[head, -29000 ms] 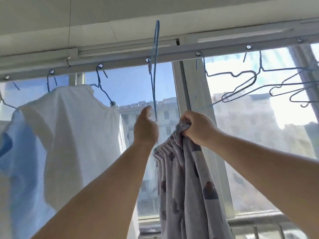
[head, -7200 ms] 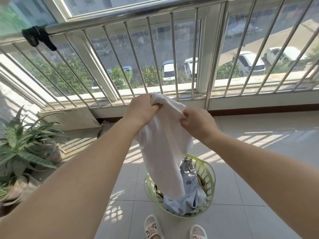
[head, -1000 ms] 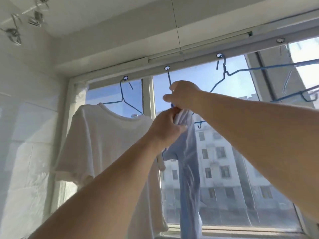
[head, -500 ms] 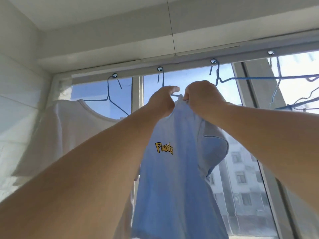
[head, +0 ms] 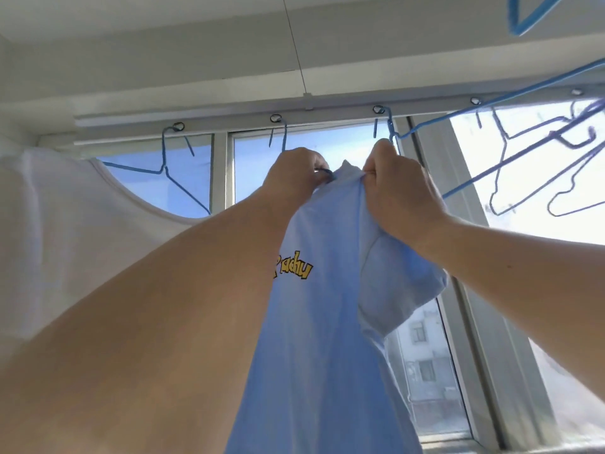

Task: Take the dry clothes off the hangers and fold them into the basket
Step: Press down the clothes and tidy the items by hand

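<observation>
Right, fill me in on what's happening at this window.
A person is taking a blue T-shirt off its hanger on the rail. Both the left hand and the right hand grip its collar. A white T-shirt hangs to the left; bare hangers hang to the right.

window point(head: 255, 172): blue sky | building point(head: 422, 362) outside | ceiling point(head: 163, 34) white

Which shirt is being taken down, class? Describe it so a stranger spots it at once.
Look to the rail above the window. Both hands, left hand and right hand, grip the blue shirt hanging below it. Unlike the white shirt beside it, it bears yellow lettering.
</observation>
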Tool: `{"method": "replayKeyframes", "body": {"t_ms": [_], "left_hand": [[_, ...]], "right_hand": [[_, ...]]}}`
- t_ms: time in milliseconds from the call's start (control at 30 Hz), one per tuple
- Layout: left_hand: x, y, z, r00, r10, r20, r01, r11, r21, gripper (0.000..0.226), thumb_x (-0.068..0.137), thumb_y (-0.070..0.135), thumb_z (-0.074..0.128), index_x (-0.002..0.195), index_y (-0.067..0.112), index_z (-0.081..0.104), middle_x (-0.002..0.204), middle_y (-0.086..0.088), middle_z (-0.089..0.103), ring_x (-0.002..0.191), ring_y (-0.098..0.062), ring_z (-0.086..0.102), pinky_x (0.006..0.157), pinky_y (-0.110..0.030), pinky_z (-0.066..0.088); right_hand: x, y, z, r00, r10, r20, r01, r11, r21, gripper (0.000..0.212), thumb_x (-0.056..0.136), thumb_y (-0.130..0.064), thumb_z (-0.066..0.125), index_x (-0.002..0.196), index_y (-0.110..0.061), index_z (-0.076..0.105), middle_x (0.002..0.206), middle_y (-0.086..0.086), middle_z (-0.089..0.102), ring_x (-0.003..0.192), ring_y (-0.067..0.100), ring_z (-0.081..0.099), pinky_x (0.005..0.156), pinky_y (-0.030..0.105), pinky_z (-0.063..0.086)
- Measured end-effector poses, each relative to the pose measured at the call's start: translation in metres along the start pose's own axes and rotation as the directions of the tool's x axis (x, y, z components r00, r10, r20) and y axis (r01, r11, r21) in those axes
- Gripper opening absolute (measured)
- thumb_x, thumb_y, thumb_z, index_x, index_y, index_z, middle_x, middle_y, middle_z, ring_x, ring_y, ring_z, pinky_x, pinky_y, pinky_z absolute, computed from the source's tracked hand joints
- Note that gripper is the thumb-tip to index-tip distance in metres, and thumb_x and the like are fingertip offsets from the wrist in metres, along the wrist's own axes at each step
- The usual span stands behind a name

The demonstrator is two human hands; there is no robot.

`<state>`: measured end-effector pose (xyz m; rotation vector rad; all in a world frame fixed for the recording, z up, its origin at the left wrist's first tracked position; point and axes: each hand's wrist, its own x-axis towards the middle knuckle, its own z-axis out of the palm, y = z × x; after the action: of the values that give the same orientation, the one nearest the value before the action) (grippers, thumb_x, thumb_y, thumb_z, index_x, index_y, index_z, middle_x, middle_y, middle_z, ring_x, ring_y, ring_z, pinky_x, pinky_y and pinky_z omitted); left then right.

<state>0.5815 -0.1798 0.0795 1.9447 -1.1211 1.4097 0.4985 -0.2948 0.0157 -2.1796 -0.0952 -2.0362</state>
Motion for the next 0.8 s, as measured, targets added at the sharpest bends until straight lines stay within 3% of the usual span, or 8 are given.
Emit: {"method": "replayKeyframes", "body": {"t_ms": [167,233,300,433,567,700,800], "left_hand": [[0.0,-0.002,-0.004,1.0,0.001,0.006,-0.001,0.999,0.052,0.024,0.091,0.019,0.053,0.103,0.007,0.069,0.104,-0.01,0.068,0.097,-0.024,0.062,0.082,-0.029,0.046],[0.003,-0.004,-0.004,1.0,-0.021,0.013,0.019,0.996,0.092,0.026,0.093,0.017,0.049,0.108,0.005,0.068,0.105,-0.011,0.067,0.098,-0.025,0.061,0.084,-0.03,0.045],[0.004,-0.006,-0.004,0.999,-0.03,-0.011,0.031,0.994,0.103,0.027,0.094,0.015,0.048,0.111,0.005,0.067,0.103,-0.01,0.066,0.097,-0.022,0.059,0.083,-0.027,0.043],[0.0,-0.011,-0.003,0.996,-0.076,-0.047,0.073,0.996,-0.057,0.029,0.096,0.018,0.049,0.122,0.01,0.06,0.125,-0.004,0.06,0.104,-0.021,0.06,0.076,-0.017,0.039],[-0.012,-0.024,0.003,0.983,-0.174,-0.061,0.164,0.976,-0.146,0.046,0.097,0.012,0.043,0.142,0.017,0.036,0.149,-0.003,0.035,0.134,-0.018,0.036,0.102,-0.022,0.028],[-0.032,-0.052,0.01,0.947,-0.307,-0.099,0.292,0.946,-0.142,0.053,0.094,-0.001,0.035,0.143,0.019,0.032,0.139,-0.013,0.04,0.122,-0.028,0.045,0.086,-0.028,0.036],[-0.046,-0.074,0.016,0.902,-0.423,-0.083,0.411,0.902,-0.13,0.058,0.09,-0.005,0.034,0.144,0.017,0.028,0.139,-0.013,0.04,0.123,-0.029,0.043,0.083,-0.029,0.035]], "right_hand": [[-0.003,0.004,0.001,0.959,0.229,-0.166,-0.18,0.948,0.264,0.005,0.092,-0.01,0.036,0.093,-0.014,0.039,0.081,0.003,0.052,0.076,0.028,0.045,0.065,0.031,0.03],[-0.009,0.013,0.0,0.951,0.258,-0.168,-0.206,0.939,0.277,0.004,0.092,-0.011,0.036,0.091,-0.015,0.036,0.08,0.001,0.049,0.077,0.027,0.043,0.066,0.03,0.028],[-0.016,0.019,0.002,0.968,0.222,-0.12,-0.189,0.953,0.238,0.005,0.093,-0.014,0.037,0.089,-0.016,0.036,0.077,0.001,0.05,0.077,0.029,0.044,0.066,0.031,0.028],[-0.02,0.021,0.012,0.984,0.179,-0.017,-0.174,0.968,0.179,0.005,0.09,-0.015,0.04,0.087,-0.019,0.04,0.074,0.0,0.053,0.079,0.03,0.049,0.067,0.032,0.034],[-0.023,0.017,0.031,0.977,0.201,0.073,-0.211,0.962,0.171,0.01,0.082,-0.015,0.047,0.077,-0.023,0.047,0.083,0.0,0.061,0.081,0.027,0.056,0.072,0.038,0.05],[-0.027,0.009,0.056,0.955,0.235,0.182,-0.265,0.95,0.167,0.019,0.081,-0.014,0.052,0.067,-0.025,0.044,0.083,-0.005,0.06,0.086,0.023,0.057,0.074,0.034,0.049],[-0.028,0.002,0.077,0.933,0.271,0.237,-0.319,0.928,0.194,0.015,0.081,-0.012,0.056,0.078,-0.025,0.049,0.091,-0.001,0.061,0.09,0.023,0.057,0.072,0.031,0.045]]}}
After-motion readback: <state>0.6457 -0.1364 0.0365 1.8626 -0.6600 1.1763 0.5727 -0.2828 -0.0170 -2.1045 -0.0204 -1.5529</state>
